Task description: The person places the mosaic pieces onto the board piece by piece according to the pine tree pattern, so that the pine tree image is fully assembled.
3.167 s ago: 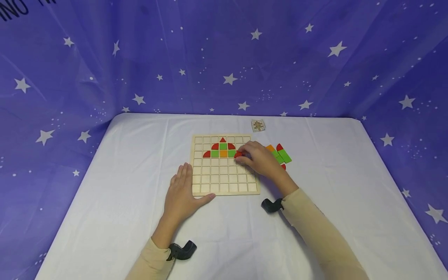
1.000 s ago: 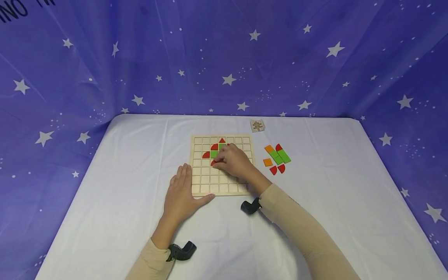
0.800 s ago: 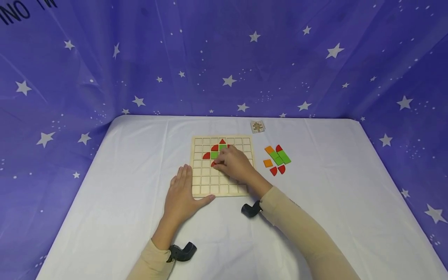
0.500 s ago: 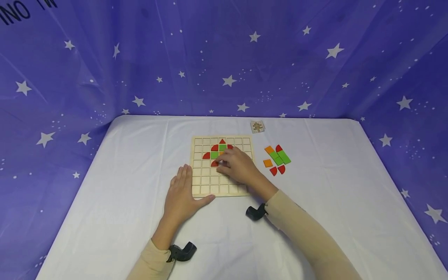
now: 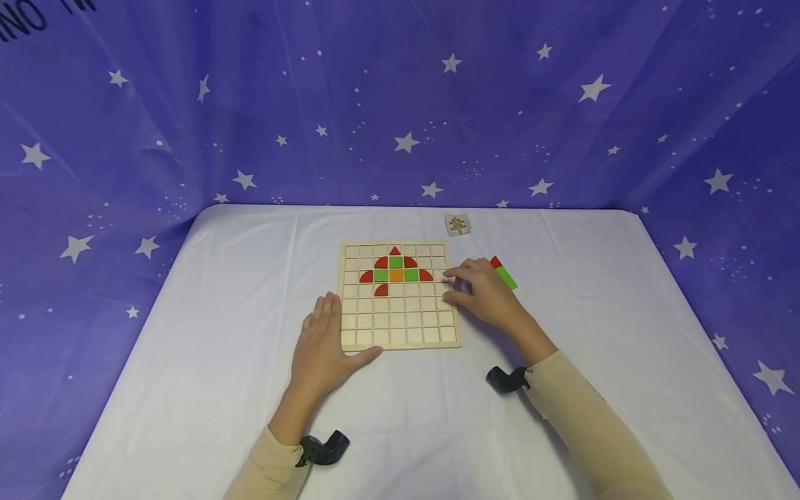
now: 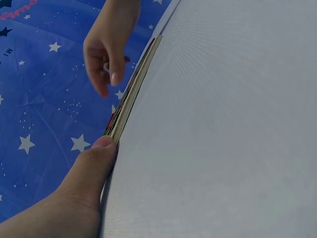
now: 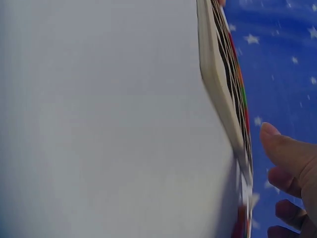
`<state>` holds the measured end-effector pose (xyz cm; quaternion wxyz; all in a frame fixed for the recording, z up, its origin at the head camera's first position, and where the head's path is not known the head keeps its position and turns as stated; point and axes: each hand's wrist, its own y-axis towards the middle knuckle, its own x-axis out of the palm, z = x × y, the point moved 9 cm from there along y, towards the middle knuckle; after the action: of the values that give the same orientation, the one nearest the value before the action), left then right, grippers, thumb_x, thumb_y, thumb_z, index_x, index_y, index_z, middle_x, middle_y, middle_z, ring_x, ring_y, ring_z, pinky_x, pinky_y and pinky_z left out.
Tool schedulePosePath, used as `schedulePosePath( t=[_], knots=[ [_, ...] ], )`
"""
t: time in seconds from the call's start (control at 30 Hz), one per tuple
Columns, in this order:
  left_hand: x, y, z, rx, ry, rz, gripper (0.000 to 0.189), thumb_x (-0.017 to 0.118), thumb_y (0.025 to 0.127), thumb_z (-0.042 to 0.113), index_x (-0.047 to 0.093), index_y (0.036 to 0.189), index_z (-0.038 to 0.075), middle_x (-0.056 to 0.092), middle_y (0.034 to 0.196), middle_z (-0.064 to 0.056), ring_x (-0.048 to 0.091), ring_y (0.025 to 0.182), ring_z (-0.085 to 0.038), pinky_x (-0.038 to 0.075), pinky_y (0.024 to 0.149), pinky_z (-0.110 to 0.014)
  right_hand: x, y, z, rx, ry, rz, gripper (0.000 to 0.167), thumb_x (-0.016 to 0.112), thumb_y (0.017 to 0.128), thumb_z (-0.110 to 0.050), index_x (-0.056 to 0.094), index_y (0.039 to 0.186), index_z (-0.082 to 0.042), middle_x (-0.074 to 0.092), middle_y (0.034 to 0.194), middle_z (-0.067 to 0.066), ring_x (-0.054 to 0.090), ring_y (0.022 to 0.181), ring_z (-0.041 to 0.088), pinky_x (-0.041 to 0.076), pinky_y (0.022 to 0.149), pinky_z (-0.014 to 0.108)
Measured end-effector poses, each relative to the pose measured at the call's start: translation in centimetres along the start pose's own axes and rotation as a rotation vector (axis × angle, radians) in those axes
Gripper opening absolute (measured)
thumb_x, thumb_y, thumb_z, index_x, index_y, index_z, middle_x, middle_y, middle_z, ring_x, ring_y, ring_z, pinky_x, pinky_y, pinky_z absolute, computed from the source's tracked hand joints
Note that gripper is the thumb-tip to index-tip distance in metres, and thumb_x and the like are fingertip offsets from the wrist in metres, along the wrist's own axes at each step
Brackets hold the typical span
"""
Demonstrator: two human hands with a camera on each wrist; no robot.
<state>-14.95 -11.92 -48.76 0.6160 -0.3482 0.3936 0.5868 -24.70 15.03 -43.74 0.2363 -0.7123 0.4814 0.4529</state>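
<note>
A wooden grid board (image 5: 400, 319) lies on the table, with red, green and orange tiles set in its upper cells. A red quarter-circle tile (image 5: 381, 290) sits in the row below the orange square (image 5: 396, 276). My left hand (image 5: 321, 344) rests along the board's left side, fingers straight, thumb (image 6: 105, 143) against its near edge. Over the board's right edge is my right hand (image 5: 490, 295), thumb and fingers apart with nothing visible between them. It hides most of the loose tiles; a green piece (image 5: 507, 276) and a red one (image 5: 496, 262) show beyond it.
A small picture card (image 5: 458, 224) lies behind the board's far right corner. White cloth (image 5: 400, 430) covers the table, and a blue curtain with stars (image 5: 350, 104) hangs behind it. Each wrist carries a black camera mount (image 5: 325, 448).
My right hand put a red quarter-circle into the row below the others, let go of it and moved right towards the loose tiles. My left hand has stayed in place.
</note>
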Motion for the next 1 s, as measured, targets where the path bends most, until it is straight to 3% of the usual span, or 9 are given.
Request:
schedulePosePath(
  t=[0.2,0.43,0.67,1.0],
  knots=[
    [-0.1,0.1,0.0,-0.001,-0.003,0.01,0.128,0.064,0.072,0.081,0.013,0.159,0.002,0.012,0.167,-0.016,0.01,0.156,-0.032,0.017,0.124,-0.051,-2.1,-1.7,3.4,0.084,-0.036,0.027,0.046,0.078,0.085,-0.035,0.069,0.126,-0.016,0.064,0.115,0.005,0.046,0.098,0.025,0.041,0.081,0.039],
    [-0.1,0.1,0.0,0.005,0.004,0.008,0.128,0.063,0.072,0.082,0.013,0.158,0.001,0.012,0.167,-0.016,0.01,0.156,-0.033,0.017,0.124,-0.051,-3.3,-3.3,6.7,0.161,-0.083,0.021,0.047,0.078,0.086,-0.033,0.068,0.129,-0.018,0.061,0.111,0.005,0.043,0.097,0.026,0.035,0.073,0.034],
    [-0.1,0.0,0.0,-0.007,0.004,-0.006,0.129,0.063,0.072,0.081,0.012,0.159,0.002,0.011,0.167,-0.015,0.008,0.156,-0.032,0.017,0.124,-0.05,-2.9,-3.8,7.7,0.126,-0.053,0.008,0.03,0.074,0.09,-0.027,0.075,0.118,-0.017,0.062,0.109,0.005,0.045,0.099,0.027,0.038,0.08,0.04],
    [-0.2,-0.1,0.1,-0.006,-0.003,-0.009,0.128,0.063,0.072,0.081,0.012,0.159,0.002,0.01,0.168,-0.014,0.007,0.156,-0.031,0.016,0.125,-0.049,-3.6,-4.4,9.3,0.186,-0.035,0.013,0.036,0.07,0.093,-0.02,0.068,0.127,-0.014,0.062,0.113,0.009,0.045,0.106,0.031,0.04,0.087,0.046]
  ],
)
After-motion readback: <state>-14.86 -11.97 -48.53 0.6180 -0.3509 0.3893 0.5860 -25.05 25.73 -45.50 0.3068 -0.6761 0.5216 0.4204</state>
